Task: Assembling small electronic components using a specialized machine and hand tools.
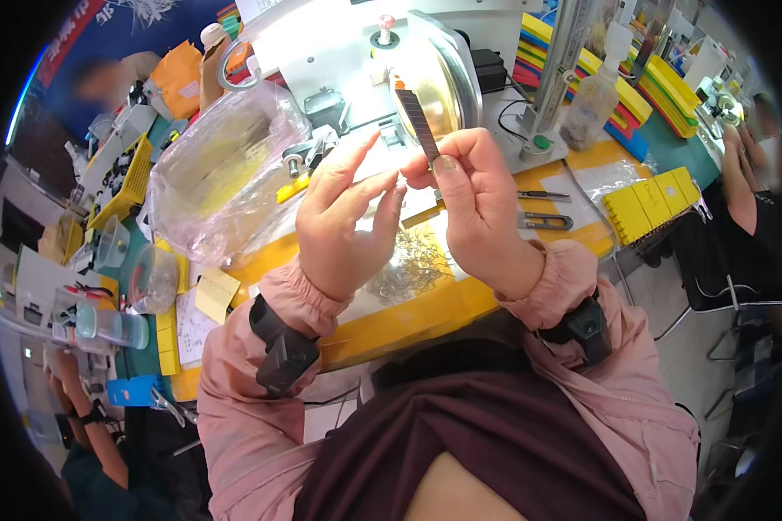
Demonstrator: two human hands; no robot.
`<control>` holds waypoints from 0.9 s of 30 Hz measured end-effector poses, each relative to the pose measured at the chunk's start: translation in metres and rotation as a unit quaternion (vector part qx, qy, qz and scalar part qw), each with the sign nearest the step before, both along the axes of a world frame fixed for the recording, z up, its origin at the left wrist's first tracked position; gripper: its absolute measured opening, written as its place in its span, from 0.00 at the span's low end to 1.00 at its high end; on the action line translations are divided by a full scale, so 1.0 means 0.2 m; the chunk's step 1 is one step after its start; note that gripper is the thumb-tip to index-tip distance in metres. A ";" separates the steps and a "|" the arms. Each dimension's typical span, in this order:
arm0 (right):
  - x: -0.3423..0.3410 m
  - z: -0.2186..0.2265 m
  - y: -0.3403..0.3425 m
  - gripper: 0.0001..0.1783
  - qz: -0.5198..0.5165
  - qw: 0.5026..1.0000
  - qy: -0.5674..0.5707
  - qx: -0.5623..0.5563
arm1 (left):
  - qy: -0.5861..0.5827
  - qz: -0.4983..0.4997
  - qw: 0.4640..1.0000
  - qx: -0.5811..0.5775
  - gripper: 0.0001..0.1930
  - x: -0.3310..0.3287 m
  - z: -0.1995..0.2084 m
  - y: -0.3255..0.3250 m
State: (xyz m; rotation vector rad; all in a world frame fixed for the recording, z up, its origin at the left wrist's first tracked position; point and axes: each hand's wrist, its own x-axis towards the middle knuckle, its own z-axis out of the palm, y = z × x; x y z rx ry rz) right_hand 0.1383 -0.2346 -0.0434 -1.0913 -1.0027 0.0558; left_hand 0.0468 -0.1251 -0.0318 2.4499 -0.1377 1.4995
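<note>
Pinched between the thumb and fingers of my right hand [473, 195] is a dark, flat strip [419, 122] crossed by fine lines, like a snap-off knife blade. It stands tilted up in front of the machine. My left hand [347, 217] is raised beside it, fingers stretched and apart, with nothing visible in them. Its fingertips come near my right fingers. Below both hands, on the yellow-edged bench [391, 330], lies a loose pile of small thin metal pieces [413, 265]. Behind them is a machine with a large gold-coloured disc [443, 74].
Thread snips [545, 220] lie right of my right hand. A clear plastic bag [222, 174] bulges at the left, near a round clear tub [154, 278]. Yellow blocks [652, 204] sit at the bench's right edge. Other people work at both sides.
</note>
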 end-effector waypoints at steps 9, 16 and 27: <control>0.01 0.02 0.00 0.03 0.011 1.000 0.024 0.011 | 0.009 0.000 0.999 -0.041 0.13 -0.01 0.00 -0.01; 0.02 0.01 0.00 0.03 0.006 1.000 0.000 0.003 | 0.015 -0.012 0.998 -0.066 0.08 0.01 0.01 0.00; 0.02 0.03 -0.15 0.04 0.004 0.999 -0.036 -0.016 | 0.051 -0.038 0.994 -0.094 0.04 0.00 0.03 -0.02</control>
